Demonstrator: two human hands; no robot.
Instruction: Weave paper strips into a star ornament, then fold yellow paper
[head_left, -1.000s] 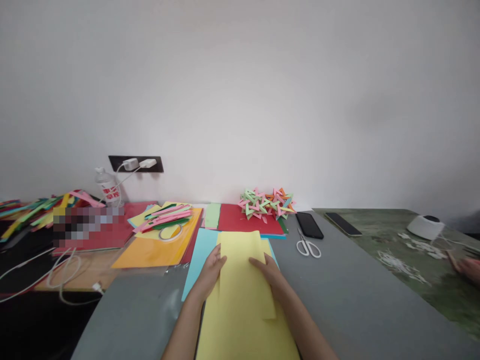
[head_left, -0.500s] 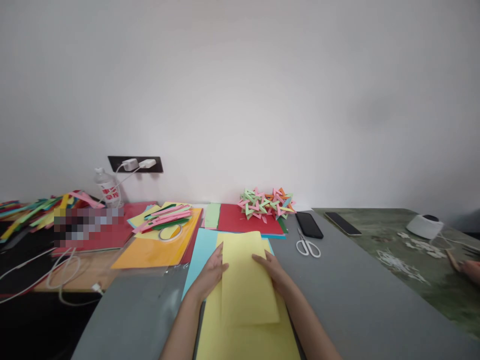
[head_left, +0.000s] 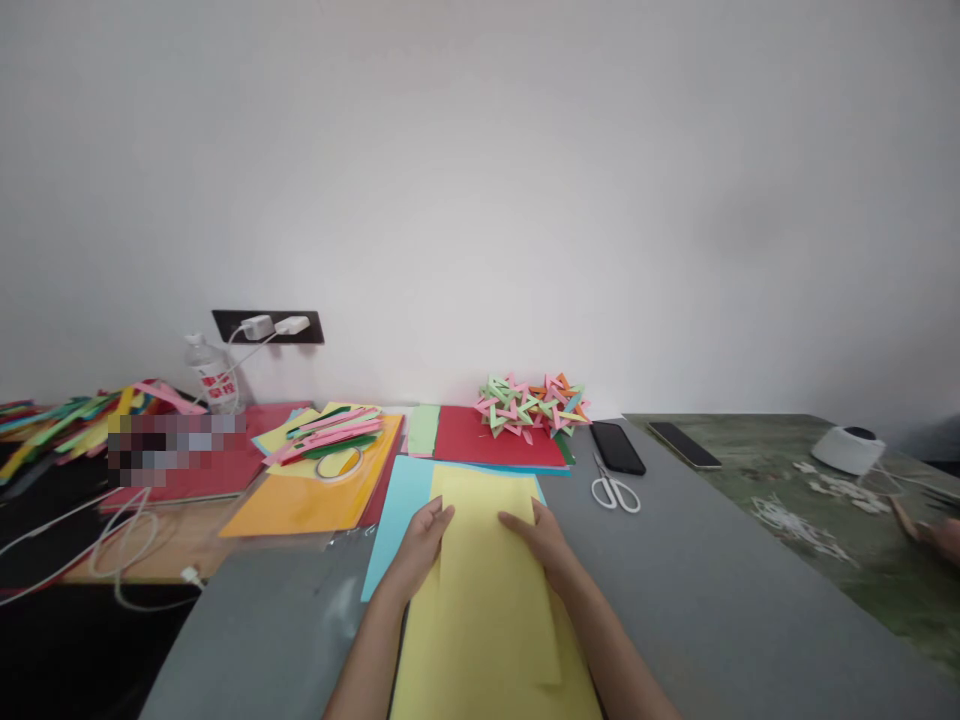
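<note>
A yellow sheet of paper [head_left: 491,590] is held by its two long sides between my hands. My left hand [head_left: 421,540] pinches its left edge, thumb on top. On the right edge my right hand [head_left: 544,540] grips likewise, its thumb lying on the paper and the other fingers mostly hidden. Below it lies a larger yellow sheet [head_left: 420,660], which runs out of view at the bottom. Light blue paper [head_left: 394,520] sticks out from underneath on the left.
White-handled scissors [head_left: 616,493] and a black phone [head_left: 619,447] lie to the right. Folded-paper models [head_left: 525,405] sit on red paper at the back. Orange paper [head_left: 300,505] carries paper strips and a tape roll [head_left: 338,463]. Another person's hand [head_left: 946,540] is at far right.
The held yellow sheet has slid toward me, its near edge now lower in view. Both hands still grip its sides, having shifted slightly. The view has moved a little.
</note>
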